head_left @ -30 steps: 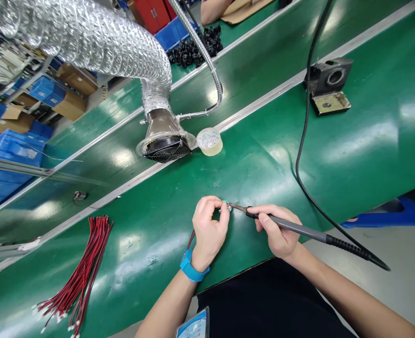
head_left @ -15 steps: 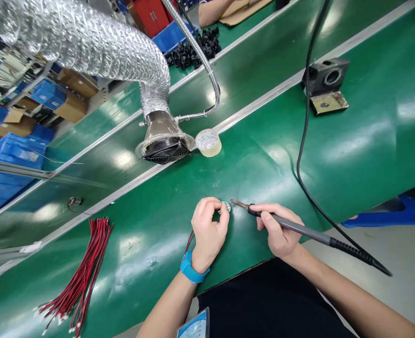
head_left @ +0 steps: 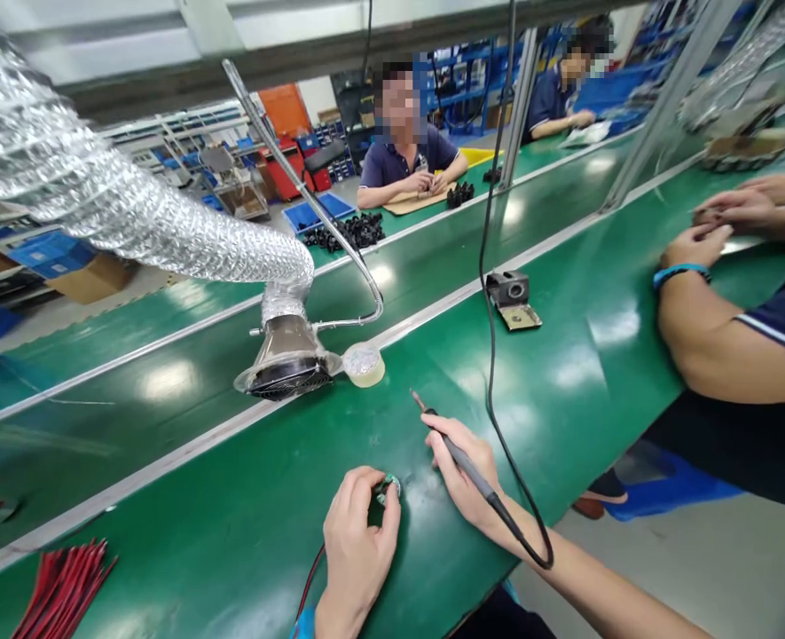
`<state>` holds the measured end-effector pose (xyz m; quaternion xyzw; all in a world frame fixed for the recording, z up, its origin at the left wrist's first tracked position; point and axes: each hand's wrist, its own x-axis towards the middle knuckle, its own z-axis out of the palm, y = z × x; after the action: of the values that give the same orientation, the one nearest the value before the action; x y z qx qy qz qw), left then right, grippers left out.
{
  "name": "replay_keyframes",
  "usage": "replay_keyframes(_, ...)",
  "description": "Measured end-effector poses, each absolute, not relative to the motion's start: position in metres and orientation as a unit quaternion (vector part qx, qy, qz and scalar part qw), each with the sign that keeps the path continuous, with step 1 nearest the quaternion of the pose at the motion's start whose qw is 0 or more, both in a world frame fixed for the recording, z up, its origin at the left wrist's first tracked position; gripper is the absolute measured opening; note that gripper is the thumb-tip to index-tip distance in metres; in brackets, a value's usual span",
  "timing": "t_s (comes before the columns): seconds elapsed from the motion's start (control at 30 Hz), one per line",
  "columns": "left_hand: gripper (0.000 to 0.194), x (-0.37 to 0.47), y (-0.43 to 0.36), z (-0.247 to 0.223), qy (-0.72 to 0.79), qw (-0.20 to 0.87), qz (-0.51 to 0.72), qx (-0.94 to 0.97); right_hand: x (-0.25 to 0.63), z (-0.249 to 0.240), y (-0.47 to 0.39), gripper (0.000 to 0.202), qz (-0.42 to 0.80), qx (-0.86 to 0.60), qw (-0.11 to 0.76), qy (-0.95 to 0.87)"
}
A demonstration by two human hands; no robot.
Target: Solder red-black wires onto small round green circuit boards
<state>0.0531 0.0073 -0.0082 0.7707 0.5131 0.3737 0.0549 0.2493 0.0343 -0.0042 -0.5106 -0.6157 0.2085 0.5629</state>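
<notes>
My left hand (head_left: 362, 537) pinches a small green circuit board (head_left: 388, 488) between thumb and fingers, just over the green bench. A thin red and black wire (head_left: 310, 579) runs out beside that wrist. In my right hand (head_left: 462, 466) is a soldering iron (head_left: 462, 460), held like a pen, its tip pointing up and away over the bench. The tip is well apart from the circuit board. From the iron's rear end a black cable loops up across the view.
A fume extractor (head_left: 289, 368) hangs beside a tape roll (head_left: 364, 365). Farther right is a metal iron stand (head_left: 515, 300). Red and black wires (head_left: 66, 590) lie at lower left. One co-worker (head_left: 409, 160) sits opposite; another person's forearm (head_left: 704, 328) rests at right.
The view has tilted up and turned right, bringing co-workers into sight. The iron's tip has moved away from the circuit board, upward toward the bench's far side.
</notes>
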Motion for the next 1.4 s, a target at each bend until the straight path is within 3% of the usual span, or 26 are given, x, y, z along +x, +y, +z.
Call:
replay_keyframes(0.13, 0.031, 0.048, 0.008, -0.015, 0.512, 0.018, 0.313, 0.799, 0.261, -0.003, 0.079, 0.030, 0.170, -0.517, 0.553, -0.630)
replay_keyframes(0.37, 0.019, 0.042, 0.016, -0.021, 0.525, 0.027, 0.299, 0.797, 0.251, 0.000, 0.141, 0.029, 0.281, -0.457, 0.593, -0.601)
replay_keyframes(0.6, 0.018, 0.045, 0.017, -0.025, 0.534, 0.008, 0.321, 0.782, 0.239, -0.004, 0.155, 0.044, 0.333, -0.422, 0.609, -0.582)
replay_keyframes(0.8, 0.023, 0.045, 0.017, -0.036, 0.530, 0.013, 0.304, 0.791, 0.245, -0.025, 0.143, 0.036, 0.244, -0.387, 0.575, -0.679)
replay_keyframes(1.03, 0.026, 0.045, 0.017, -0.052, 0.515, -0.016, 0.297, 0.804, 0.248, -0.026, 0.139, 0.060, 0.057, -0.342, 0.523, -0.778)
replay_keyframes(1.17, 0.026, 0.047, 0.017, -0.053, 0.524, -0.023, 0.287, 0.802, 0.244, -0.029, 0.142, 0.048, 0.087, -0.406, 0.440, -0.796)
replay_keyframes(1.4, 0.030, 0.050, 0.015, -0.044, 0.541, -0.006, 0.284, 0.791, 0.245, -0.033, 0.138, 0.040, 0.182, -0.428, 0.486, -0.740)
